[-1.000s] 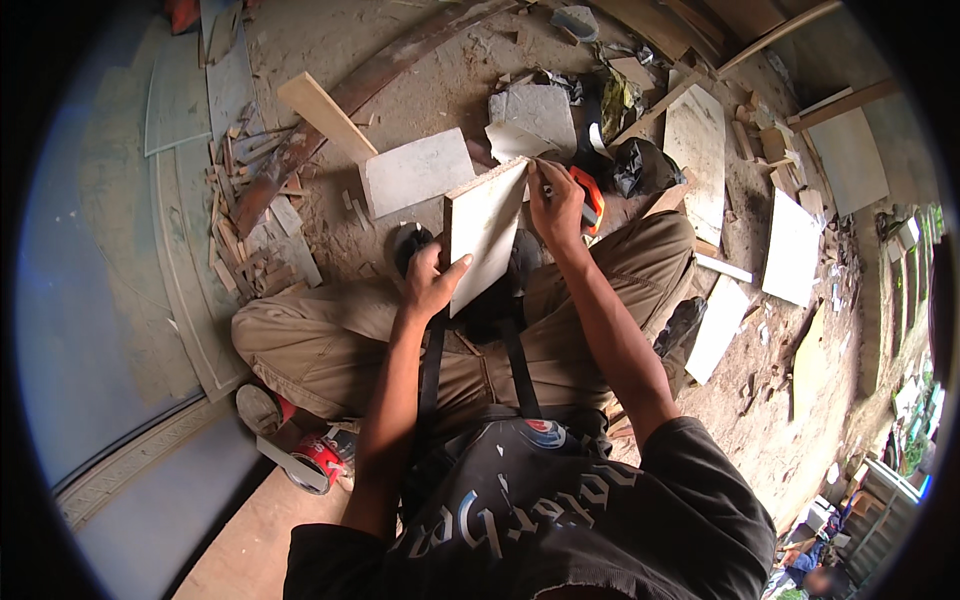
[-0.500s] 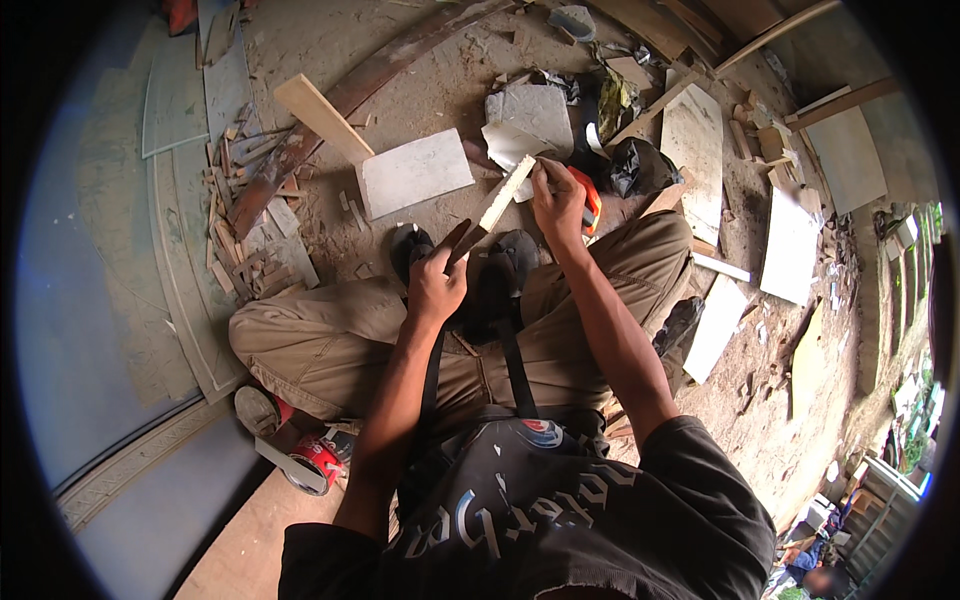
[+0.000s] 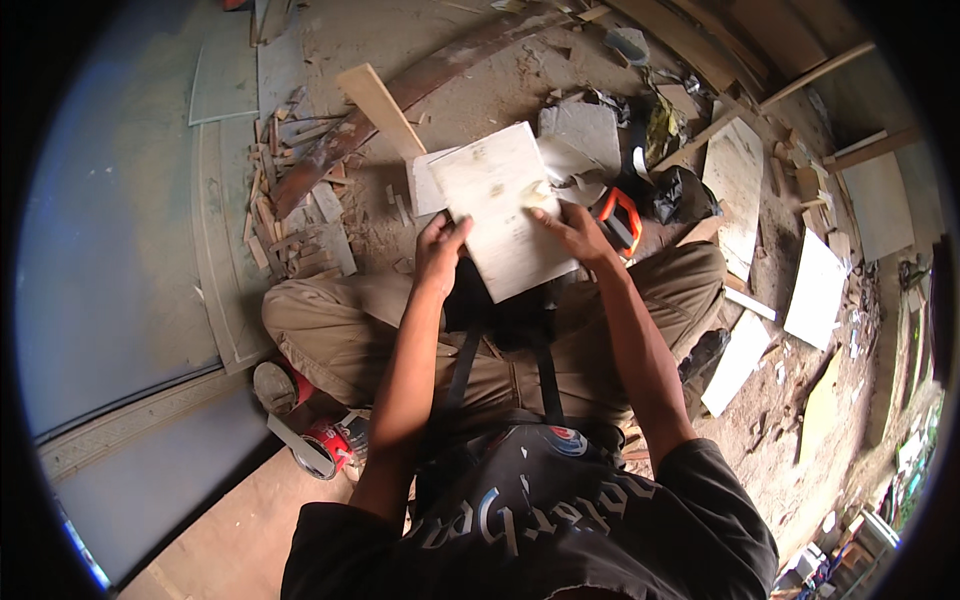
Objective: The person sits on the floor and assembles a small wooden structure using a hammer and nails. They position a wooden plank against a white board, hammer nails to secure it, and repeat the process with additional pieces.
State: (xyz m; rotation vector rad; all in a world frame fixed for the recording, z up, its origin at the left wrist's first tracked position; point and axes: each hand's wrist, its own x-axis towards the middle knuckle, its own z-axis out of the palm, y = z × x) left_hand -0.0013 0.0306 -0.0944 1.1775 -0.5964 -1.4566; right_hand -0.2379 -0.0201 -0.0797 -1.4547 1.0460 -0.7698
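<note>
Between my two hands I hold a whitish rectangular board (image 3: 500, 225) with dark smudges, its broad face turned up toward me, above my lap. My left hand (image 3: 440, 245) grips the board's left edge, thumb on the face. My right hand (image 3: 575, 232) grips the right edge, its thumb pressed on the face near a small light patch. Fingers under the board are hidden. Behind it, another white board (image 3: 425, 185) lies on the ground, partly covered. Right of my right hand rests an orange-handled tool (image 3: 622, 222), probably a saw; its blade is not visible.
A wooden plank (image 3: 382, 108) juts up near a long dark beam (image 3: 430, 75). Wood scraps (image 3: 275, 235) pile at the left. A black plastic bag (image 3: 682, 195) and several white panels (image 3: 815, 290) lie right. Red cans (image 3: 325, 447) stand by my left knee.
The board was edge-on between my hands and has been turned so its broad face shows. My head view has shifted slightly, moving the whole scene right and down.
</note>
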